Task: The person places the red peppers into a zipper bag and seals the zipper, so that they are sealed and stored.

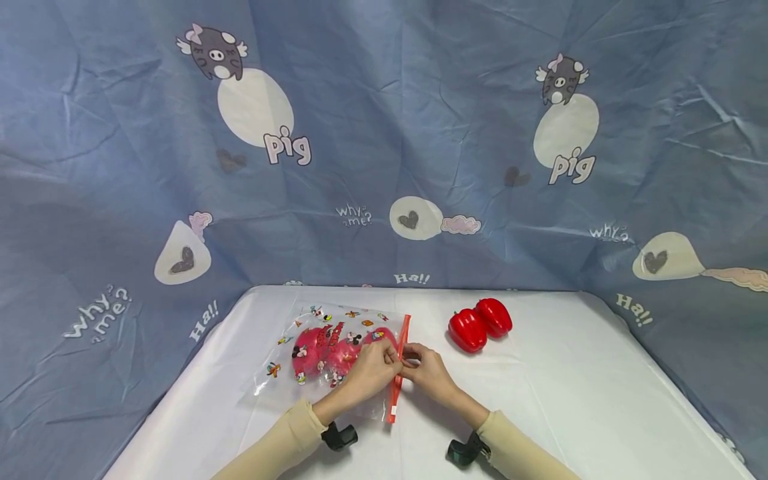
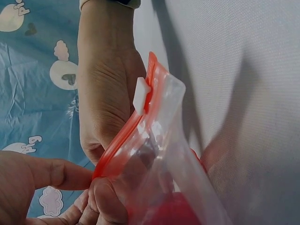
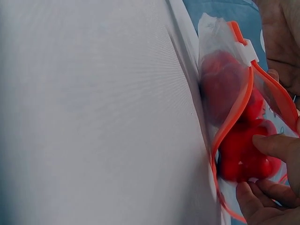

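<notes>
A clear slider bag (image 1: 282, 393) with cartoon prints and a red zip edge lies on the white table. Several red bell peppers (image 3: 236, 152) are inside it. My left hand (image 1: 373, 368) pinches the red zip edge with thumb and finger. Opposite it, my right hand (image 1: 433, 379) has its fingertips at the mouth, close to the left fingertips. In the right wrist view the mouth's two lips stand parted, and the right thumb and fingers are apart before a pepper. A white slider (image 2: 140, 96) sits near the zip's near end.
Two more red bell peppers (image 1: 468, 330) lie side by side on the table, right of and beyond my right hand. A blue printed curtain (image 1: 372, 133) hangs behind the white-covered table (image 1: 588, 400). Dark camera mounts (image 1: 340, 437) show under both wrists.
</notes>
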Motion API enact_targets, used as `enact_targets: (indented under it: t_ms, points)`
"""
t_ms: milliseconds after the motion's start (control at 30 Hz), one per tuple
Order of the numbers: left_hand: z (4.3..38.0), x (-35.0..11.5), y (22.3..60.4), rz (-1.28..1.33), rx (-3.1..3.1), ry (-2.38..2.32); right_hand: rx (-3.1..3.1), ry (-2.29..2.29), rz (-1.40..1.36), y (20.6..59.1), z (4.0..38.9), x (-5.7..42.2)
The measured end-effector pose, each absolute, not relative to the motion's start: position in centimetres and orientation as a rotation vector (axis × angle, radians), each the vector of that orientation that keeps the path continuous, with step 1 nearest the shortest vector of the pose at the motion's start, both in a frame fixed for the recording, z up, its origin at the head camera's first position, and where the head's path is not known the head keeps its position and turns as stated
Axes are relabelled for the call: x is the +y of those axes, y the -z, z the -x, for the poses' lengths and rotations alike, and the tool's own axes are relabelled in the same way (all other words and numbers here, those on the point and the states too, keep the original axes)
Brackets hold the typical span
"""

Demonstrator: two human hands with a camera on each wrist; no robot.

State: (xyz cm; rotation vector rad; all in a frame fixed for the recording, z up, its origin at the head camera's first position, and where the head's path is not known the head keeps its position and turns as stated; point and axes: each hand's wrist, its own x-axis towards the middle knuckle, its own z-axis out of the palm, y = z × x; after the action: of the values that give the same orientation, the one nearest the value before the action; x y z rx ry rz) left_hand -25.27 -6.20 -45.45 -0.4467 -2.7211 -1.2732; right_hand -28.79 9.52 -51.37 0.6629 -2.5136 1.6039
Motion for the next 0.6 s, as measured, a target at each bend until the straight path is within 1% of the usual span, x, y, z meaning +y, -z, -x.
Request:
enact_targets:
  t_ms: [600]
  points:
    - [25.43, -6.25, 45.75, 0.457, -2.71, 1.273, -2.469, -1.716, -0.702, 51.72, 28.64, 10.49]
